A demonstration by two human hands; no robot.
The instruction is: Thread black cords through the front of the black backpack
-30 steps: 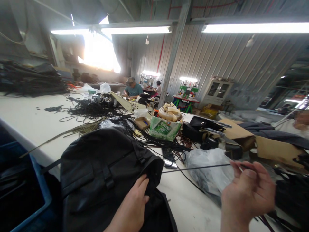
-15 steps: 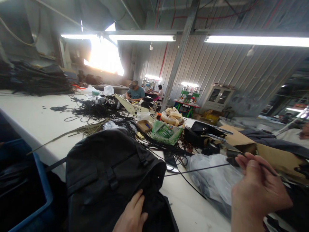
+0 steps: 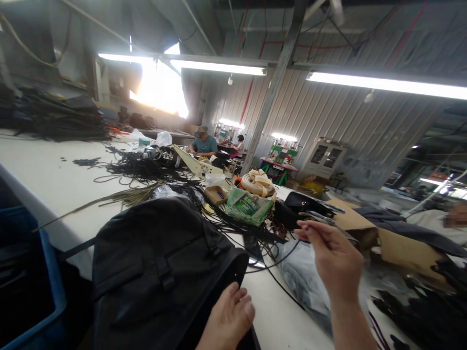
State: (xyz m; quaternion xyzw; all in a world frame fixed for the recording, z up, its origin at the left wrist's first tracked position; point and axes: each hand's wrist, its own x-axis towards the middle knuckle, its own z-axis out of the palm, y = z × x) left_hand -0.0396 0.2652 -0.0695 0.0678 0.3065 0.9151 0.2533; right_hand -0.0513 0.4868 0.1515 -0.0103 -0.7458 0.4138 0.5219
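Note:
A black backpack [image 3: 153,272] lies at the near edge of the white table [image 3: 44,180]. My left hand [image 3: 229,318] rests on its rim with fingers curled over the fabric. A thin black cord [image 3: 277,260] runs from the backpack's opening up to my right hand [image 3: 333,257], which is raised above a clear plastic bag [image 3: 302,279] and pinches the cord between thumb and fingers.
Tangled black cords [image 3: 138,167], a green bag of tan rings [image 3: 251,199], a small cardboard box [image 3: 215,194], a black purse [image 3: 299,206] and cardboard sheets [image 3: 397,243] crowd the table. A blue bin [image 3: 32,287] stands at left. Two people sit far back; another person is at far right.
My right hand has moved left and up with the cord, which now sags instead of running taut. My left hand has slid slightly right along the backpack's rim.

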